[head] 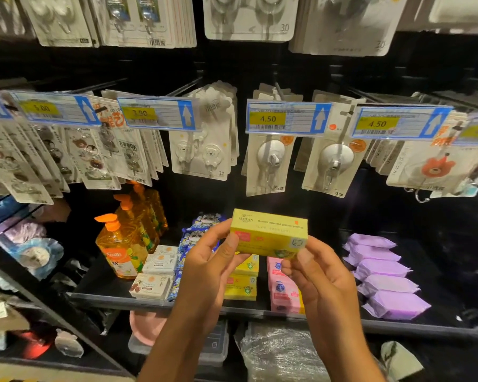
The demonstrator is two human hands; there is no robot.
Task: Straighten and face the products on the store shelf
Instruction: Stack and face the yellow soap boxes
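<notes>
Yellow soap box [269,234] held up in front of the black shelf [260,312], above the stacked yellow boxes [242,282]. Left hand [207,260] pinches its left end, right hand [315,271] its lower right corner. Pink packs [282,290] beside the stack; purple packets [384,277] farther right.

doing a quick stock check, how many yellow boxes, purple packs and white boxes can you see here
yellow boxes: 3 (one held off the shelf)
purple packs: 5
white boxes: 2
total: 10
</notes>
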